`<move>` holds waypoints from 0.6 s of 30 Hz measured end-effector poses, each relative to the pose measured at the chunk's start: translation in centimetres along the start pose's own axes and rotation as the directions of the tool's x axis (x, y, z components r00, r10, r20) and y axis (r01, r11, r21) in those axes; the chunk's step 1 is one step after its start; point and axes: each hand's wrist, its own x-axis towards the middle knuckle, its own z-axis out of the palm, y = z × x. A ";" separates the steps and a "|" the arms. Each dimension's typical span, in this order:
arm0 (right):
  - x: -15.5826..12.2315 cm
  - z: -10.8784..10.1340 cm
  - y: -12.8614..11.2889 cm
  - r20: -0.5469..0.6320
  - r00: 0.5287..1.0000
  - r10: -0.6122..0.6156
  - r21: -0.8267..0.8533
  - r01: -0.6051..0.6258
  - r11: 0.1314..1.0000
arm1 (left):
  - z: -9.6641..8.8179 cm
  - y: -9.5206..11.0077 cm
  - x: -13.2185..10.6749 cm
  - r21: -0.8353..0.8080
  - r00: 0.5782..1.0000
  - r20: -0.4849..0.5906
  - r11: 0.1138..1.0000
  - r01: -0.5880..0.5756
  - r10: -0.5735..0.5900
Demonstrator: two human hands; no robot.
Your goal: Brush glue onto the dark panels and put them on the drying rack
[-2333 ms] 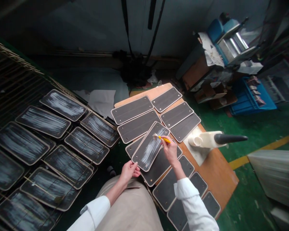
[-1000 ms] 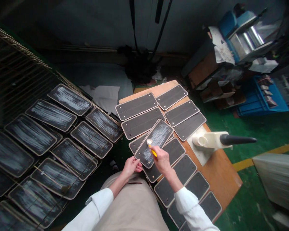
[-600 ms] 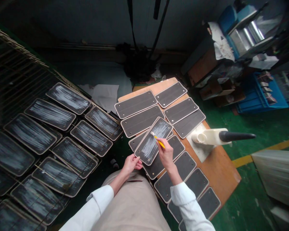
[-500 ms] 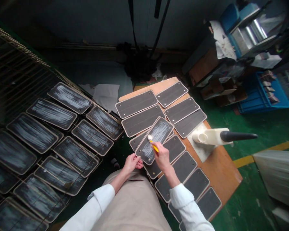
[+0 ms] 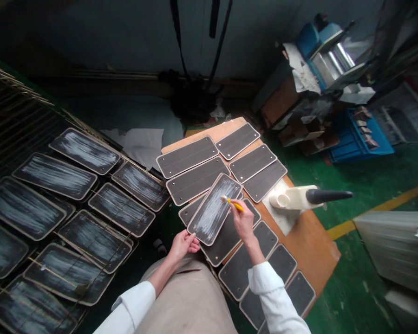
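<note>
My left hand (image 5: 183,245) pinches the near lower corner of a dark rectangular panel (image 5: 209,220) with rounded corners, a pale rim and small holes. White streaks cover much of its face. In my right hand (image 5: 244,222) is a brush with a yellow handle (image 5: 237,205), its pale bristles touching the streaked face right of the middle. The held panel lies tilted across other dark panels (image 5: 222,239) on a brown board (image 5: 310,241). Those bare panels, such as the one at the far left (image 5: 187,157), show no white streaks.
A cream container with a black handle (image 5: 296,198) stands on the board at right. To the left, a wire rack (image 5: 28,88) holds several white-streaked panels (image 5: 85,150). A blue crate (image 5: 360,139) and a machine with metal rollers (image 5: 334,60) are at the back right.
The brush has moved up and right across the panel, from its left side to right of the middle. My left hand still holds the corner. The whole view has shifted slightly.
</note>
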 end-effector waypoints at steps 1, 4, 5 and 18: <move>1.0 -0.6 0.5 -0.054 0.997 -0.047 -0.071 0.043 0.997 | 0.0 0.0 0.0 -0.005 1.000 -0.002 1.000 -0.003 0.003; 1.6 -1.5 1.2 -0.047 0.989 -0.143 -0.233 0.128 0.964 | 0.1 0.0 -0.2 -0.010 1.000 -0.010 1.000 0.003 -0.003; 0.9 -1.4 1.1 0.003 0.989 -0.150 -0.267 0.146 0.953 | 0.2 0.0 -0.2 -0.011 1.000 -0.012 1.000 0.007 -0.008; -9.5 -0.7 -4.1 0.293 0.955 0.042 0.017 -0.049 0.999 | 0.5 0.6 -0.9 -0.033 1.000 -0.017 0.999 0.017 -0.018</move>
